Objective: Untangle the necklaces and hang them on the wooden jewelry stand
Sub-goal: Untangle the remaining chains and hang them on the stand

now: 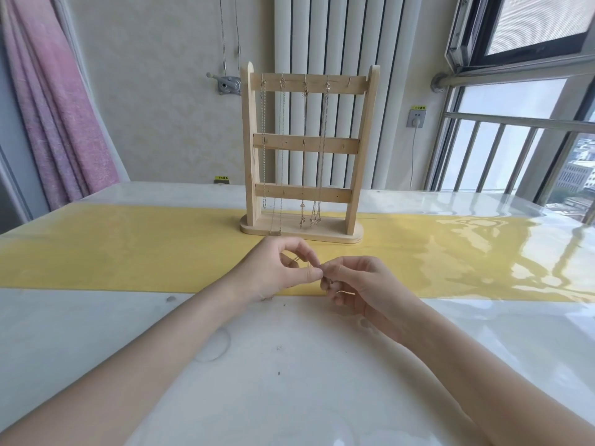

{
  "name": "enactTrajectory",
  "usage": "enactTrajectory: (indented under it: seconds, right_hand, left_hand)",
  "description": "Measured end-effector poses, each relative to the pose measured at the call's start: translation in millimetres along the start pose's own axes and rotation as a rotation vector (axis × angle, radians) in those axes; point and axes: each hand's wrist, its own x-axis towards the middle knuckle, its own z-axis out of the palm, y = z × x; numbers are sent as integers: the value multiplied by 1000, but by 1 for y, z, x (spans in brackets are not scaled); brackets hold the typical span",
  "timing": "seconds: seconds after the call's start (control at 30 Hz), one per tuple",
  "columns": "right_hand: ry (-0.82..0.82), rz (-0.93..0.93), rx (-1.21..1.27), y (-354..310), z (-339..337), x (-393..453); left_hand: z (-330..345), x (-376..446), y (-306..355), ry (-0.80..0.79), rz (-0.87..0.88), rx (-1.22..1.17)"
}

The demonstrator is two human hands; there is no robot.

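Observation:
A wooden jewelry stand (360, 149) with three crossbars stands upright on the yellow strip of the table. Several thin necklaces (264, 146) hang from hooks on its top bar; the rightmost hook is bare. In front of the stand, my left hand (277, 272) and my right hand (360, 284) meet fingertip to fingertip. Both pinch a fine chain necklace (345, 292), of which only short glinting bits show between the fingers. Part of it trails under my left wrist onto the table.
The table (289, 365) has a glossy white top with a yellow band (128, 252) across it. A white radiator (322, 37) and wall stand behind the stand. A pink curtain (54, 101) hangs at the left, windows with railings at the right.

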Motion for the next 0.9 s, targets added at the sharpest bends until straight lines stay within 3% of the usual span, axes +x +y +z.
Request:
enactTrajectory:
  seconds: [0.3, 0.6, 0.8, 0.9]
  right_hand:
    - [-9, -34, -72, 2, -3, 0]
    - [-22, -100, -82, -3, -4, -1]
    - [35, -44, -209, -2, -2, -1]
    - [32, -35, -190, -2, -4, -1]
  left_hand:
    - [1, 4, -3, 81, 242, 308]
    - [-6, 7, -6, -42, 6, -73]
    - [0, 8, -5, -78, -23, 175]
    - [2, 6, -3, -66, 20, 181]
